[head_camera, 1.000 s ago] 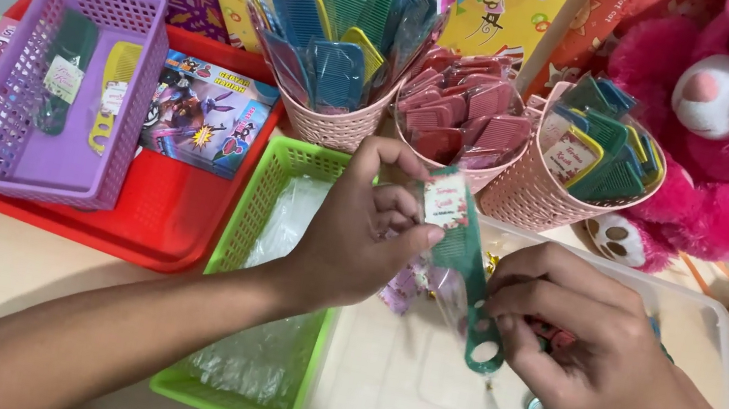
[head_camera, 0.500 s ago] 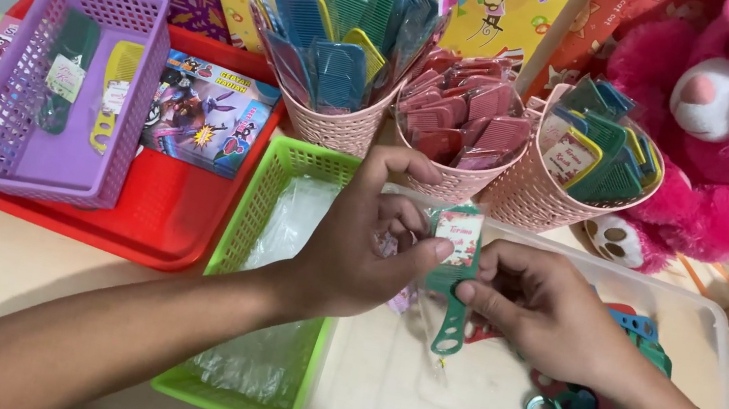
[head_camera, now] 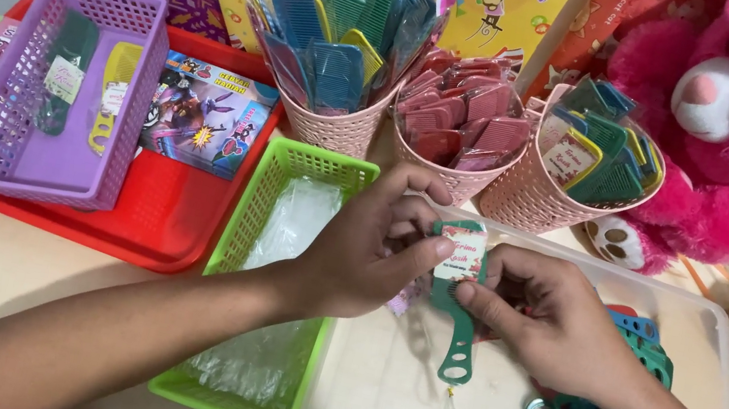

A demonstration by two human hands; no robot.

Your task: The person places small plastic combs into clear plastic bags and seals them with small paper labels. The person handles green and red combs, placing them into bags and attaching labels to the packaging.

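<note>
Lowered green comb (head_camera: pixel 460 323) between both hands' fingers (head_camera: pixel 437 247)

My left hand (head_camera: pixel 366 255) and right hand (head_camera: pixel 554 318) pinch a green comb (head_camera: pixel 458 311) with my fingers (head_camera: pixel 421 250), above the clear tray (head_camera: pixel 713 326), beside the green basket (head_camera: pixel 248 214).

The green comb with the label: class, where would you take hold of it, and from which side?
Grip the green comb by its long handle, from below. The handle hangs free, ending in a loop, while the left hand and right hand crowd the labelled head.
</note>
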